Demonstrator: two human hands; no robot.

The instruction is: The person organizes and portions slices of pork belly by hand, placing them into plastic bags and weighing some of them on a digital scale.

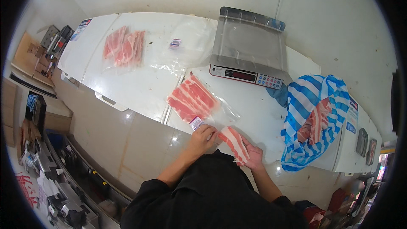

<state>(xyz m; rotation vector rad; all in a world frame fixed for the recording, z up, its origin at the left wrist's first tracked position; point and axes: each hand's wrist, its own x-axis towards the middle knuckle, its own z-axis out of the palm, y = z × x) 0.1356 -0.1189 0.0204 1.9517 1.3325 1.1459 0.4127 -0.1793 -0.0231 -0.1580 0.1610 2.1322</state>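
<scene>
Lying inside clear bag [227, 111]: meat slices [193, 98].

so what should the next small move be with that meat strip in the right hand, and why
Probably move the streaky meat strip in the right hand to the clear bag's near edge: the left hand is there by the label, and slack plastic shows beside the meat slices.

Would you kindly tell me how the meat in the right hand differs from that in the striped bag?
The held meat is in the right hand; the bagged meat lies in the striped bag. The held meat is a narrow portion; the bagged meat is a bigger heap. Both are streaked red and white.
</scene>
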